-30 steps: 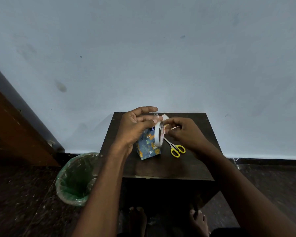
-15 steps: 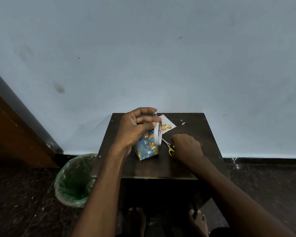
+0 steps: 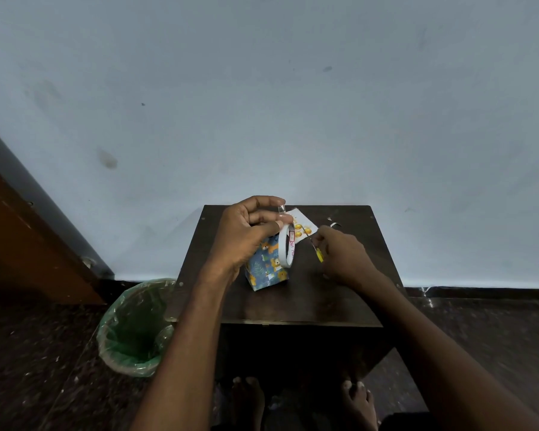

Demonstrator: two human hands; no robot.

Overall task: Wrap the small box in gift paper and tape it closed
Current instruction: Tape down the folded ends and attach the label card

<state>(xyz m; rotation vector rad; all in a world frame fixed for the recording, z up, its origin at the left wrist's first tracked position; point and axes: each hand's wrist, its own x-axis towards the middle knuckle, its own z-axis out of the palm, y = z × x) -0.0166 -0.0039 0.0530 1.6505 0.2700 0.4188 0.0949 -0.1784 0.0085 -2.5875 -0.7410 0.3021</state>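
A small box [image 3: 266, 270] wrapped in blue paper with orange animal prints stands on the dark wooden table [image 3: 308, 300]. My left hand [image 3: 246, 236] holds a white tape roll [image 3: 285, 247] above the box, with a clear strip of tape [image 3: 281, 209] pulled up between its fingertips. My right hand [image 3: 343, 256] grips the yellow-handled scissors [image 3: 319, 255] just right of the roll, lifted off the table; most of the scissors is hidden in the hand. A leftover scrap of gift paper [image 3: 302, 227] lies behind the roll.
A green-lined waste bin [image 3: 134, 328] stands on the floor left of the table. A small paper scrap [image 3: 335, 224] lies near the table's far edge. A pale wall rises right behind the table. A brown door sits at far left. My bare feet show below the table.
My right hand left the tape roll, dropped to the table, took hold of the scissors and has lifted them toward the roll. My left hand kept the roll and pulled strip in place.
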